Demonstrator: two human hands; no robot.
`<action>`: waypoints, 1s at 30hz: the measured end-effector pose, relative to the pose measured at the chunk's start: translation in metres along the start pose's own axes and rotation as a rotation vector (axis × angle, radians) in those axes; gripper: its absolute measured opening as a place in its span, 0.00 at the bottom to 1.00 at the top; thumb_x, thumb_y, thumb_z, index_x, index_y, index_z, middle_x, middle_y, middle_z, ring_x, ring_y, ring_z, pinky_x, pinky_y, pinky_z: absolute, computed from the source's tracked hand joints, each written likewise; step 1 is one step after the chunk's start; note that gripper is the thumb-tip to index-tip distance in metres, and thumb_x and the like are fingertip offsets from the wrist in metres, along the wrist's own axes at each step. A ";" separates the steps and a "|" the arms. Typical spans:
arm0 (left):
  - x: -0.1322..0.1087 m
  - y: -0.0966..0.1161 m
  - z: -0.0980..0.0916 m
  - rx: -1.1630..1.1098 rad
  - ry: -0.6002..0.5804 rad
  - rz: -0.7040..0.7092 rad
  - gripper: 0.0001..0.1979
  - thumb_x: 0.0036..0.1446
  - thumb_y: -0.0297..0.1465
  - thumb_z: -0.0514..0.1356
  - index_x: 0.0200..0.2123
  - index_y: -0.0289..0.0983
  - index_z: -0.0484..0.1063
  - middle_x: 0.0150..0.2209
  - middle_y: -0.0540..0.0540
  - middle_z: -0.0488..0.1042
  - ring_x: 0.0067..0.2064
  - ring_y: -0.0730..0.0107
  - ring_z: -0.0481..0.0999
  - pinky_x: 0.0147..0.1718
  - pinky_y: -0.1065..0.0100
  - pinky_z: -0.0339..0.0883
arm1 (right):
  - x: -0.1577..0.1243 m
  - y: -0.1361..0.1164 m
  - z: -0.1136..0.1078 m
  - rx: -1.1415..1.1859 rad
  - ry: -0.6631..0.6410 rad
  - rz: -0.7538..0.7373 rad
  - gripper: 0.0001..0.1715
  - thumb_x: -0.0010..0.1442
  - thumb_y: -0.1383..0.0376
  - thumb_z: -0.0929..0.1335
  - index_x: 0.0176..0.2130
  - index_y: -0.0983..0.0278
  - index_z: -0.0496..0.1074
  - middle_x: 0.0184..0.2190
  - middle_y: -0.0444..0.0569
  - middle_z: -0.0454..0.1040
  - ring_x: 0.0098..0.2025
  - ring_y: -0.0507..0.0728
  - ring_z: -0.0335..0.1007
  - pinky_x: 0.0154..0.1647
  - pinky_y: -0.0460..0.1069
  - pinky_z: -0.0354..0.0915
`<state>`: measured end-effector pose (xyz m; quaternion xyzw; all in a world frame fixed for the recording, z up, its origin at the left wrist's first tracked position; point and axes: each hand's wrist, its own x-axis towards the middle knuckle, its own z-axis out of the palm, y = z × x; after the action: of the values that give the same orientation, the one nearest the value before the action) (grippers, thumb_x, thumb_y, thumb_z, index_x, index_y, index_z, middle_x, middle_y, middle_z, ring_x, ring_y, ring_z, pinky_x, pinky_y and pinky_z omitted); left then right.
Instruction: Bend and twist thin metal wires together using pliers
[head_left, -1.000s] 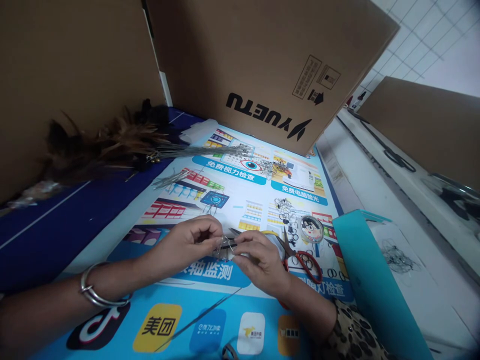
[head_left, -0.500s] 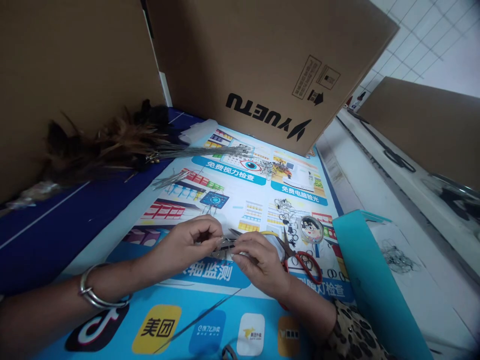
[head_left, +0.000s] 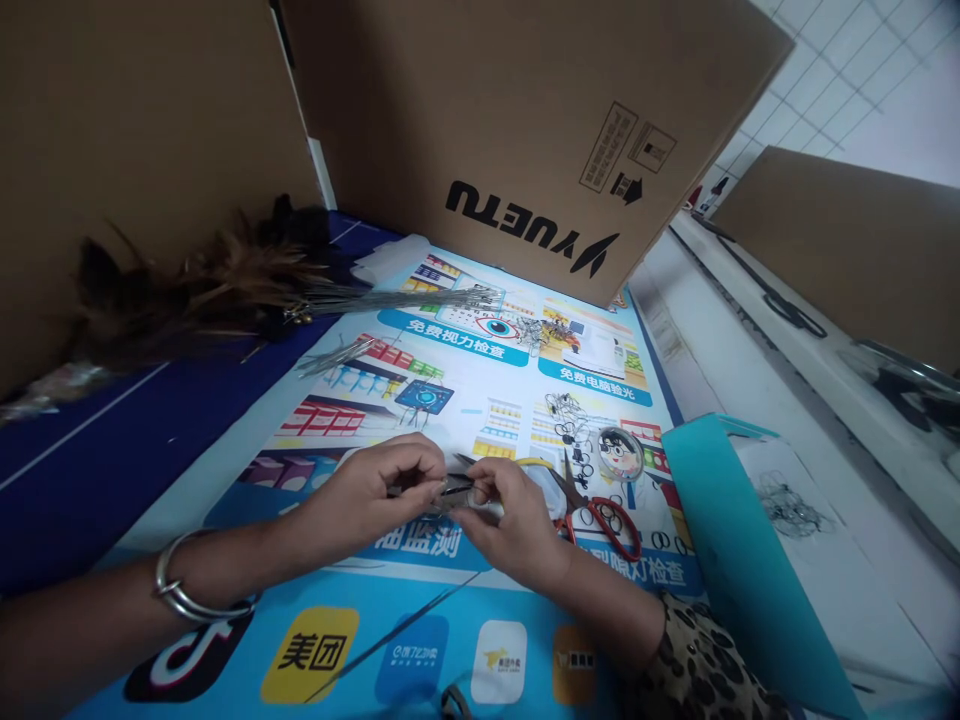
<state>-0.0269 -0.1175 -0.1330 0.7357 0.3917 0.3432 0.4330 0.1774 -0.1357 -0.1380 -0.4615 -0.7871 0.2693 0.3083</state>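
Note:
My left hand (head_left: 390,482) is closed in a pinch on a small, thin, dark and shiny wire-like piece (head_left: 456,491). From the other side my right hand (head_left: 514,520) closes thumb and fingers near the same piece; its fingertips partly hide what they hold. Just beyond and right of my right hand lie scissors with red handles (head_left: 619,528). Close behind the fingers are pointed metal tips (head_left: 463,460) and a yellow handle (head_left: 536,463), partly covered by my right hand. A thin dark strand (head_left: 394,632) lies on the printed mat in front of my hands.
Bundles of thin wires (head_left: 405,298) lie at the back beside brown feathers (head_left: 232,265). Small dark rings (head_left: 589,470) and a round tin (head_left: 621,454) sit to the right. A turquoise box (head_left: 750,560) borders the right side; a large carton (head_left: 517,120) stands behind.
My right hand has turned slightly and its fingertips have shifted left and closer to my left hand's fingers. My left hand stays almost in place. The view has shifted a little.

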 end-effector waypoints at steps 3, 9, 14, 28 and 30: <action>0.000 0.000 0.000 0.005 0.004 0.008 0.05 0.56 0.25 0.54 0.29 0.36 0.67 0.31 0.48 0.67 0.33 0.72 0.68 0.31 0.72 0.62 | 0.002 -0.001 -0.001 -0.002 -0.006 -0.001 0.19 0.51 0.67 0.71 0.43 0.63 0.67 0.30 0.45 0.68 0.34 0.54 0.65 0.33 0.47 0.62; 0.000 -0.002 -0.001 0.036 0.010 0.027 0.04 0.57 0.26 0.55 0.30 0.36 0.68 0.32 0.47 0.70 0.34 0.71 0.70 0.32 0.71 0.63 | 0.006 0.002 -0.004 0.106 -0.014 -0.172 0.09 0.61 0.66 0.65 0.42 0.63 0.72 0.31 0.49 0.70 0.36 0.54 0.67 0.36 0.47 0.64; 0.000 0.001 -0.001 0.053 0.025 0.055 0.05 0.57 0.26 0.55 0.30 0.36 0.69 0.33 0.46 0.71 0.36 0.70 0.71 0.35 0.70 0.65 | 0.005 0.009 -0.001 0.103 0.012 -0.212 0.13 0.63 0.65 0.63 0.45 0.64 0.73 0.31 0.50 0.70 0.35 0.54 0.67 0.35 0.48 0.64; 0.001 0.011 0.003 0.062 0.022 0.128 0.05 0.56 0.25 0.55 0.29 0.36 0.69 0.32 0.46 0.72 0.36 0.70 0.72 0.35 0.71 0.67 | 0.006 0.001 0.004 -0.050 -0.042 -0.129 0.05 0.57 0.66 0.66 0.33 0.63 0.72 0.30 0.47 0.68 0.34 0.54 0.66 0.33 0.47 0.62; 0.001 0.012 0.003 0.056 0.000 0.130 0.05 0.56 0.24 0.55 0.29 0.36 0.69 0.33 0.46 0.72 0.36 0.70 0.72 0.35 0.71 0.67 | 0.007 0.001 0.005 -0.066 -0.031 -0.097 0.07 0.54 0.69 0.65 0.35 0.63 0.71 0.31 0.47 0.68 0.34 0.54 0.66 0.33 0.46 0.62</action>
<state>-0.0206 -0.1216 -0.1229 0.7715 0.3526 0.3596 0.3889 0.1712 -0.1299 -0.1404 -0.4284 -0.8217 0.2348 0.2934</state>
